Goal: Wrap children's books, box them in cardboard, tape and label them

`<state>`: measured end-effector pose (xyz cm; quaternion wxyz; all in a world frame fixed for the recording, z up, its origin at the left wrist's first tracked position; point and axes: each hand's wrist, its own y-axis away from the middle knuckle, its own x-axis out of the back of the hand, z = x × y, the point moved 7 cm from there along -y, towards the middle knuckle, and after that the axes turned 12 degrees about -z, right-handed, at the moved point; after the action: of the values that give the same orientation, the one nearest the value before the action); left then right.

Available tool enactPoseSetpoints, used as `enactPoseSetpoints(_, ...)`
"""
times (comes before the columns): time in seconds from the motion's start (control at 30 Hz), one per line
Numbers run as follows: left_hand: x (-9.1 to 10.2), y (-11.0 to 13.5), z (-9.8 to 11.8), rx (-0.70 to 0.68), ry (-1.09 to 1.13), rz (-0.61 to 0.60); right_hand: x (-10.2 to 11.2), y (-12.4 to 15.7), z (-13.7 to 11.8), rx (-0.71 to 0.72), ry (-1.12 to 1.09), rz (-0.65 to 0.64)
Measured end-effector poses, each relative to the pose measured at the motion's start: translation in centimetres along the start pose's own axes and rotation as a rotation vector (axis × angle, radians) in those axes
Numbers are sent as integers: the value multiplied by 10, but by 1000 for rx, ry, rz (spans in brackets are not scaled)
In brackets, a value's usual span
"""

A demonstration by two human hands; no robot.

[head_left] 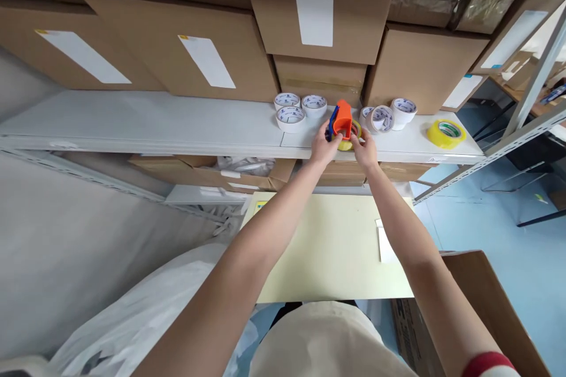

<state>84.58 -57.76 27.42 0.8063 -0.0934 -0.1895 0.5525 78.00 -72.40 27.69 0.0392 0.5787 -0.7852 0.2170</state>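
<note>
Both arms reach out to the front of the shelf (221, 123), where the left hand (325, 142) and the right hand (365, 146) meet around an orange-and-blue dispenser (342, 118) and a yellow tape (345, 145) just under it. The left hand's fingers are closed on the blue side of the dispenser, with the thumb toward the front; the right hand's fingertips press in from the other side, at the tape. Whether the dispenser's weight rests on the shelf or in the hands, I cannot tell.

As for how far along the work is, dispenser and tape are already together between the hands, so the bringing together looks done. The tape seems to be at the fitting stage (a guess, since the thumbs cover much of it). Whether it sits fully on its hub does not show, and no free strip is visible drawn out over the cutting edge, so threading probably remains.

Three white rolls (290, 120) stand to the left of the dispenser, a second white group (404, 112) to the right, and another yellow roll (446, 134) lies near the shelf's right end, untouched.
</note>
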Motion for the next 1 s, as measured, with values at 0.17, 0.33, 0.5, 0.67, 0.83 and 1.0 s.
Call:
enactPoseSetpoints(0.17, -8, 86, 38, 10, 59, -6, 13, 75, -19, 17, -45, -15)
enactPoseSetpoints(0.33, -36, 203, 42, 140, 70, -55, 28, 191, -3, -117, 0, 45)
enactPoseSetpoints(0.5, -81, 291, -37, 445, 208, -127, 17, 292, 76, -398, 7, 56)
enactPoseSetpoints(0.67, -119, 344, -106, 706, 338, -276, 7, 356, 153, -603, -3, 44)
enactPoseSetpoints(0.83, -131, 363, -137, 776, 257, -341, 10, 385, 195, -676, 8, 105)
enactPoseSetpoints(1.0, -146, 369, -157, 841, 243, -408, 9, 394, 218, -723, 21, 95)
